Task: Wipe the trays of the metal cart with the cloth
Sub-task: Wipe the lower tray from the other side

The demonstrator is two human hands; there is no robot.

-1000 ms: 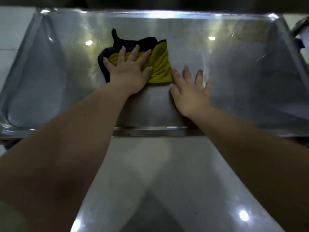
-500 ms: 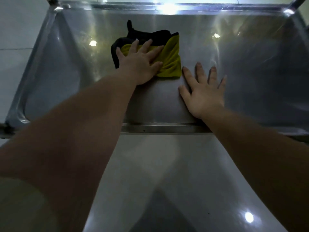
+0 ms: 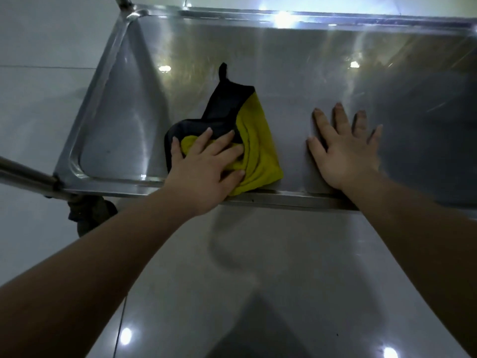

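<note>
- Head view: stainless cart tray [image 3: 124,130] fills the upper frame, with glare spots on the steel.
- Surroundings: glossy tiled floor [image 3: 284,280] below; dark caster wheel [image 3: 90,214] under the tray's near-left corner; a metal tube [image 3: 25,174] runs in from the left edge to that corner.
- Both forearms cross the tray's near rim; nothing else lies in the tray.
- Yellow-and-black cloth [image 3: 260,151] lies on the tray floor, left of centre, its yellow end touching the near rim and its black tab pointing to the far side.
- Left hand [image 3: 204,171] lies on the cloth's near-left part, fingers spread and pressing down, not clenched.
- Right hand [image 3: 346,153] lies palm-flat on bare steel, fingers splayed, holding nothing, to the right of the cloth and clear of it.
</note>
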